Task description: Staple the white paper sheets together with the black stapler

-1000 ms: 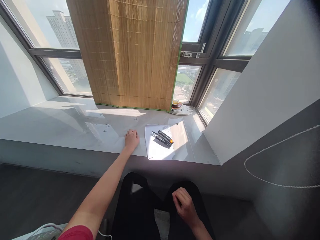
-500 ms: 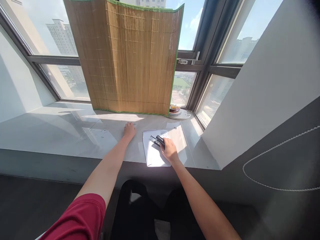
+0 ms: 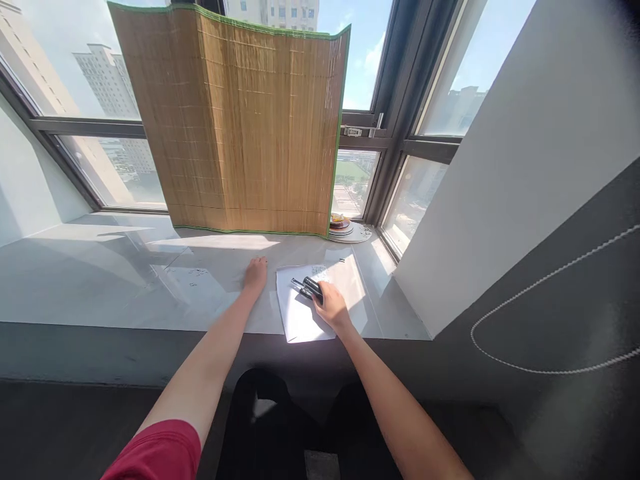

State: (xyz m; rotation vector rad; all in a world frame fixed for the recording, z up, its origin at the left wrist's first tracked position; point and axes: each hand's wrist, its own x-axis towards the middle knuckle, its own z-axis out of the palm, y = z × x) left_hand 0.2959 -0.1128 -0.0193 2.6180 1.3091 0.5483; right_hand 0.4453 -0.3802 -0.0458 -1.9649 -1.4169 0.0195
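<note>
Several black pens [image 3: 311, 287] are in my right hand [image 3: 331, 305], whose fingers are wrapped round them. They point up and to the left over white paper [image 3: 303, 323] lying on the windowsill. One pen looks thinner than the thick, marker-like ones. To the left of the paper, my left hand [image 3: 255, 274] rests on the sill with its fingers curled in. Whatever may be inside that hand is hidden.
A bamboo mat [image 3: 250, 133] with green edging stands against the window behind the sill [image 3: 120, 293]. Stacked plates [image 3: 347, 231] sit at its right. Small dark marks [image 3: 197, 273] show on the sill at left. A beaded cord [image 3: 487, 353] hangs at right.
The view has tilted and shifted slightly, so the scene sits lower and more to the left. My left fingers look more curled in. The right hand still holds the pens over the paper.
</note>
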